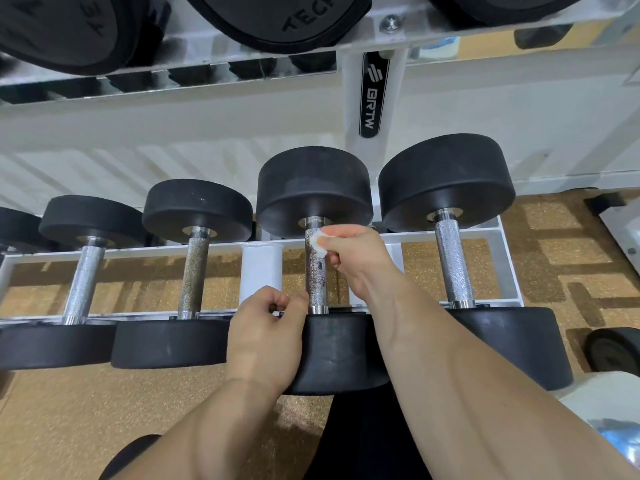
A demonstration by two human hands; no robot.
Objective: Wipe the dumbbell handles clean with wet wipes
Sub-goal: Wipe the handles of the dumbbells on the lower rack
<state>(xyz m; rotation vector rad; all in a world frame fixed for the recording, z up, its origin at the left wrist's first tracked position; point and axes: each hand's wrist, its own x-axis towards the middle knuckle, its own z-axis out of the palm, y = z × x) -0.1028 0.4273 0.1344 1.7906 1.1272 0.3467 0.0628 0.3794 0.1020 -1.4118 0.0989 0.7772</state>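
Observation:
Several black dumbbells lie across the low white rack [495, 233]. My right hand [356, 258] pinches a small white wet wipe [317, 241] against the upper end of the knurled metal handle [317, 282] of the third dumbbell [313, 192]. My left hand [266, 330] rests with curled fingers on the near black head [339, 351] of that same dumbbell, thumb by the handle's lower end. Three more handles show: one to the right [452, 261], two to the left [195, 271] [85, 282].
A white upright post [372, 95] with a black label stands behind the rack. Larger black weights [277, 19] sit on the shelf above. Brown patterned floor [571, 244] lies underneath, and a black wheel [613, 351] shows at the right edge.

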